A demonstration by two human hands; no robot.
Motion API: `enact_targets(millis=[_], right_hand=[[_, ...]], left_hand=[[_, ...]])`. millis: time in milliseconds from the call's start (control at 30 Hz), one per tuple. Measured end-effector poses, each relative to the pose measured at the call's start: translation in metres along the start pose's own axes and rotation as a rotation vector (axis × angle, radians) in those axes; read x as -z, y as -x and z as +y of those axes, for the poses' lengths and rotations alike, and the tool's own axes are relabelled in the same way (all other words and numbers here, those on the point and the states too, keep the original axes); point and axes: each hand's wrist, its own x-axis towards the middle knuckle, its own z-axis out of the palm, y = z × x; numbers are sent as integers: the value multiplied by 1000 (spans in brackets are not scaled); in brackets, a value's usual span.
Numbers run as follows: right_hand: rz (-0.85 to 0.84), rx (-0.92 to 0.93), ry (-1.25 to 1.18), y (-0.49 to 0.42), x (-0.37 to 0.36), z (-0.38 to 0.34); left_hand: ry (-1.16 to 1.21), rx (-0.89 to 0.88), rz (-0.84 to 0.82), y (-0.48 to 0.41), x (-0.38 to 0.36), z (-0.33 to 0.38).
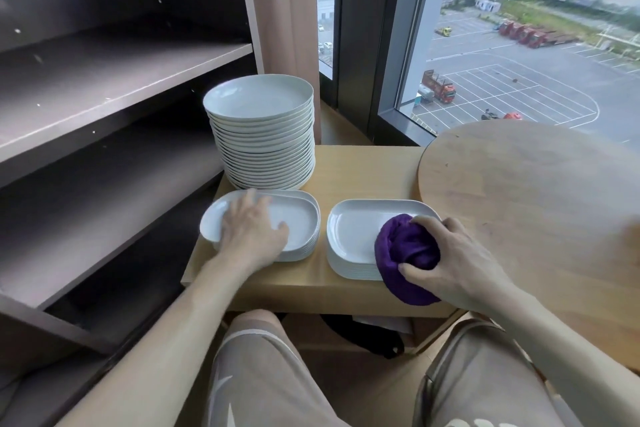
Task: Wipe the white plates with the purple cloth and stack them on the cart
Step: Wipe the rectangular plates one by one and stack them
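**Mid-wipe, and plenty possibly left**

Grips the purple cloth (406, 251) in the right hand (460, 255), fingers and thumb curled round the bunched wad. Presses it onto the near right corner of the right stack (353, 229) of white plates, with part of the cloth spilling over the rim. Lays the left hand (254, 229) flat on the top plate of the left stack (301, 218), fingers spread and fairly straight. Clamps nothing there, just steadies.

Shows both low stacks side by side, just apart, on the pale wooden surface (363, 166), probably the cart top. Shows a tall stack (263, 135) of round white plates close behind the left one; cannot tell whether they touch.

Looks like a wipe under way on the top plate of the right stack, judging by where the cloth sits. Cannot tell which pile holds finished plates and which holds waiting ones, with no smear or shine to sort them. Points to the middle of the job at best. Means a long haul if the tall stack is unwiped, and close to done if it is the finished pile.
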Motion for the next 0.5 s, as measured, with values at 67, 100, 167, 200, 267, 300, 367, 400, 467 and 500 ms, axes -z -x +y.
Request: enact_targets(millis=[67, 100, 167, 200, 267, 300, 367, 400, 467, 500], right_hand=[[78, -105, -89, -2, -5, -7], [110, -142, -125, -3, -6, -10], [154, -196, -162, -6, -7, -15], [167, -220, -172, -8, -7, -19], [164, -262, -203, -12, -8, -27], [140, -269, -233, -15, -9, -32], [55, -214, -274, -18, -7, -40], [6, -156, -229, -18, -5, -41], [-66, 8, 96, -18, 1, -37], [-82, 101, 274, -18, 3, -32]], left_hand=[[89, -206, -62, 11, -15, 25], [71, -281, -110, 16, -22, 33], [10, -332, -206, 21, -34, 37], [-12, -336, -231, 20, -38, 35], [-23, -350, -250, 16, -41, 31], [-22, -357, -255, 14, -42, 30], [-29, -368, -252, 10, -45, 29], [-34, -369, -245, 10, -47, 29], [-32, -371, -230, 9, -50, 28], [-25, -372, -223, 9, -51, 28]])
